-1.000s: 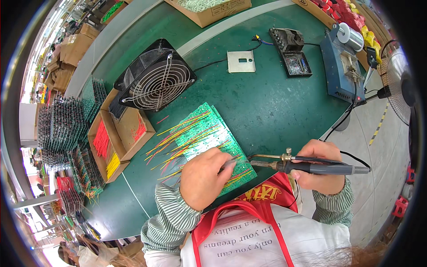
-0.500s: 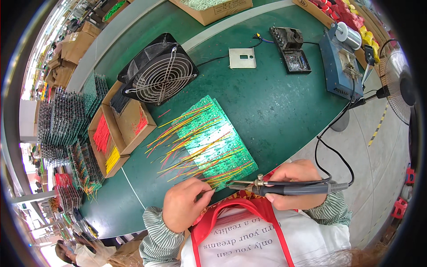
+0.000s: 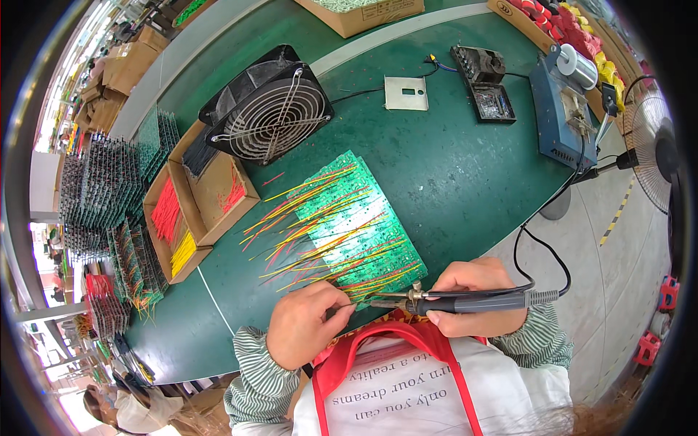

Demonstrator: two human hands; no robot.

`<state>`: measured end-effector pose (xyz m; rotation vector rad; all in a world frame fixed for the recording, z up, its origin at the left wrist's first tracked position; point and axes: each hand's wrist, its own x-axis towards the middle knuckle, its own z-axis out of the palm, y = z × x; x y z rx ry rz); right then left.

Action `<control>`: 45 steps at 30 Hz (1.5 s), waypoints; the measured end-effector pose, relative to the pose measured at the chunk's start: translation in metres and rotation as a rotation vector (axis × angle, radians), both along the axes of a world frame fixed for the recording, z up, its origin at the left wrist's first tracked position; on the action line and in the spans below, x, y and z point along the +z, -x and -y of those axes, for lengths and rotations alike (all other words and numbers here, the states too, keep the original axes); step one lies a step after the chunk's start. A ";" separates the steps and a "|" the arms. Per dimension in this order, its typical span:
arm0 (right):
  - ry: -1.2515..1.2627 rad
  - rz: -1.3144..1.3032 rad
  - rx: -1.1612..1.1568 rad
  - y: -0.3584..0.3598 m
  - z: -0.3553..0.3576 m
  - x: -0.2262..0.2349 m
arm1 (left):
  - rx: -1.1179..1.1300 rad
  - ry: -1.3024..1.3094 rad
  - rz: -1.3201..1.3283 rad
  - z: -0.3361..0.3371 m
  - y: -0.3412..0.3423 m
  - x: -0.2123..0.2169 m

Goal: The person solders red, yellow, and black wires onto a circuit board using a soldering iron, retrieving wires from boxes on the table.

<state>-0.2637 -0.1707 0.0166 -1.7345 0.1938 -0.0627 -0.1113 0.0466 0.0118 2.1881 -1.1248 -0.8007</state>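
A green circuit board panel (image 3: 378,211) lies on the green table with rows of red and yellow wires (image 3: 313,251) sticking out to its left. My left hand (image 3: 309,323) is at the board's near edge, thumb and forefinger pinched on what looks like a thin wire, mostly hidden by the fingertips. My right hand (image 3: 476,291) grips a soldering iron (image 3: 472,303) with a dark handle. A metal guide tube clamped along the iron has its end beside the iron's tip, both close to my left fingertips at the board's near edge.
At left stand a cardboard box (image 3: 211,236) of cut wires and stacked boards (image 3: 109,196). A black fan (image 3: 269,109) sits behind the panel. Further right are a white plate (image 3: 406,93), a black tray (image 3: 492,103) and a blue solder feeder (image 3: 556,116), its cable running to the iron.
The view has shifted slightly, moving the table things a little in the picture. My left fingers stay pinched at the board's near edge, and the iron's tip stays close to them.
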 end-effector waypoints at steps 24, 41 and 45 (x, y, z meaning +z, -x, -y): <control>0.098 0.037 -0.116 0.023 0.011 -0.001 | 0.264 0.069 0.588 -0.014 -0.011 0.041; -0.014 0.012 -0.089 0.014 0.014 -0.002 | -0.029 0.095 0.149 0.022 0.012 -0.008; 0.015 0.048 -0.114 0.013 0.013 -0.003 | -0.027 0.073 0.110 0.023 0.012 -0.007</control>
